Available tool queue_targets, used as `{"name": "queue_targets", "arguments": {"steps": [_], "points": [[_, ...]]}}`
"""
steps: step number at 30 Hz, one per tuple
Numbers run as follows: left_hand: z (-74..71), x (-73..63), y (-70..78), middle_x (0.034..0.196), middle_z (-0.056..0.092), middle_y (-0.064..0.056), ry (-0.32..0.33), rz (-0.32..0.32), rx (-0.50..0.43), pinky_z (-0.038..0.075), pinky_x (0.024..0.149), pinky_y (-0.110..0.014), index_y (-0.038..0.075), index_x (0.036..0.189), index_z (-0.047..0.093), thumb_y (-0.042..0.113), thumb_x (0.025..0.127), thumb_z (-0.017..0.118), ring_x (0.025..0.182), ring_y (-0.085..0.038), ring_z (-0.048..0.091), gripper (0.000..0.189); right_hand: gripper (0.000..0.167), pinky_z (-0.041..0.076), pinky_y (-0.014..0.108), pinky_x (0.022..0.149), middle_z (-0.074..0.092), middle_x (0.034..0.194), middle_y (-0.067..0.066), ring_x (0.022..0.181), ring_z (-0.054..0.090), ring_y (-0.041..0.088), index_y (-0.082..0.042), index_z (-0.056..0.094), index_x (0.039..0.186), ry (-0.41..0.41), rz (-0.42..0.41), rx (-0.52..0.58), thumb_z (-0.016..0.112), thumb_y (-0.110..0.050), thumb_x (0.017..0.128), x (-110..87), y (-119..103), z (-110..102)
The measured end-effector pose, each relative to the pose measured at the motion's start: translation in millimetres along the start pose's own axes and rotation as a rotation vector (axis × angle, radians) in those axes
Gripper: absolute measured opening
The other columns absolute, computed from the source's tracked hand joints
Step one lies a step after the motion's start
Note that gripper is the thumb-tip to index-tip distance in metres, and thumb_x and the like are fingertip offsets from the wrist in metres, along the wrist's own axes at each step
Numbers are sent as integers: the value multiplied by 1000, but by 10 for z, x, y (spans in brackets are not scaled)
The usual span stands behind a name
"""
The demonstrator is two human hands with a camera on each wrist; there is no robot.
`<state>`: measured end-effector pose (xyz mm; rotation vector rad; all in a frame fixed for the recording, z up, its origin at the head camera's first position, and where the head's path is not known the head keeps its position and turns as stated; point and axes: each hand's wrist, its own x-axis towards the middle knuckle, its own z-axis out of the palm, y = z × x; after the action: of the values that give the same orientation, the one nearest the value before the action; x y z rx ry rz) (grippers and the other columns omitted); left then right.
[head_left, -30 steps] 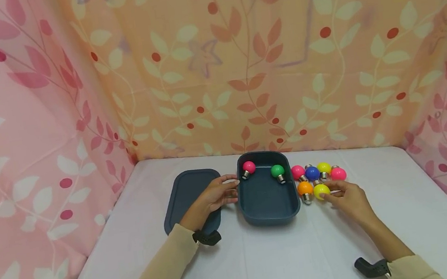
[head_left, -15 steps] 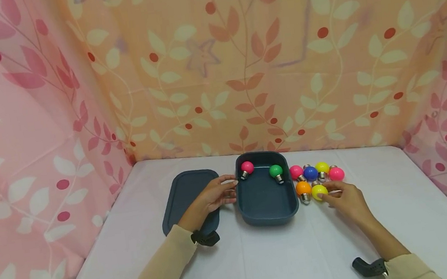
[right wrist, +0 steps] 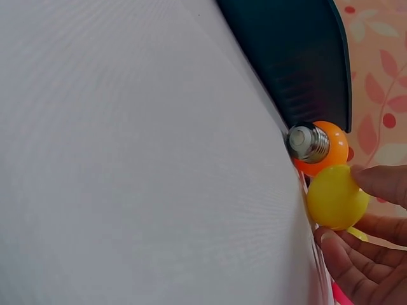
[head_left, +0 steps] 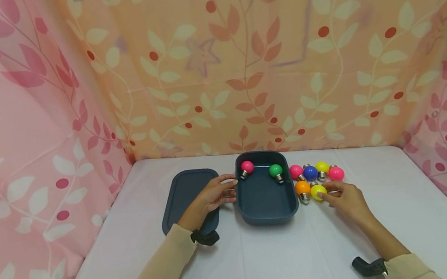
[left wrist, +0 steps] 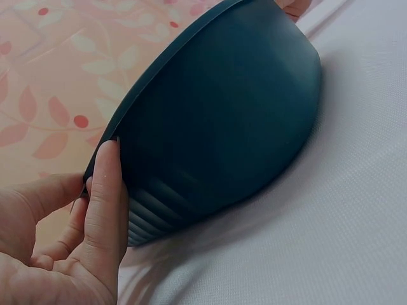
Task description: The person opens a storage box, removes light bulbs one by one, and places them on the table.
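Note:
My right hand (head_left: pixel 348 198) pinches a yellow light bulb (head_left: pixel 318 192) between thumb and fingers, low over the table at the near side of a bulb cluster. In the right wrist view its round yellow globe (right wrist: pixel 337 198) faces the camera, and its metal base is hidden. Right beside it lies an orange bulb (head_left: pixel 302 188). My left hand (head_left: pixel 215 195) touches the left rim of a dark blue-grey box (head_left: pixel 270 221) with fairly straight fingers. In the left wrist view fingers (left wrist: pixel 103 203) lie against the box's outer wall. Inside the box are a pink bulb (head_left: pixel 247 167) and a green bulb (head_left: pixel 275 170).
The dark lid (head_left: pixel 185 190) lies flat left of the box, partly under the left forearm. Right of the box are pink (head_left: pixel 296 171), blue (head_left: pixel 310 173), another yellow (head_left: pixel 321 168) and another pink bulb (head_left: pixel 336 174). A patterned curtain (head_left: pixel 184 93) stands behind the white table (head_left: pixel 272 264).
The view has shifted slightly. The yellow bulb in my right hand has moved very slightly left, closer to the orange one. My left hand stays at the box rim.

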<state>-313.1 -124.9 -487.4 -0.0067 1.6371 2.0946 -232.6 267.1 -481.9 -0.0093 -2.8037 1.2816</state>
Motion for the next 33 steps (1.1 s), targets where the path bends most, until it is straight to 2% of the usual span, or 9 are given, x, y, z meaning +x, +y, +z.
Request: {"name": "queue_targets", "arguments": {"steps": [10,16,20,33], "points": [[7,-14,8,79,63,-4,-5,-3,2,60,60,-28,4,134,53,8,101,63,65,-12,64,35,49,60,24,65,68,116,26,91,73,31,6,63,130,41,-41,10,75,-26,95,17,-2,-140],[14,-22,18,79,62,-5,-4,5,8,60,60,-27,4,135,54,8,101,63,65,-12,64,35,48,56,18,64,69,116,24,91,72,32,2,66,128,91,-51,-37,74,-33,95,14,-50,-222],[9,-25,25,78,62,-5,-4,2,8,60,60,-28,4,134,54,8,101,62,65,-12,64,34,47,56,18,64,69,118,24,91,72,32,0,67,127,101,-42,-45,73,-34,95,2,-86,-257],[25,-27,35,79,62,-5,-7,-3,16,60,60,-27,2,137,52,8,101,62,66,-12,64,37,44,55,17,68,69,120,19,106,65,39,-5,67,130,94,-51,-59,69,-36,98,-67,-207,-284]]}}
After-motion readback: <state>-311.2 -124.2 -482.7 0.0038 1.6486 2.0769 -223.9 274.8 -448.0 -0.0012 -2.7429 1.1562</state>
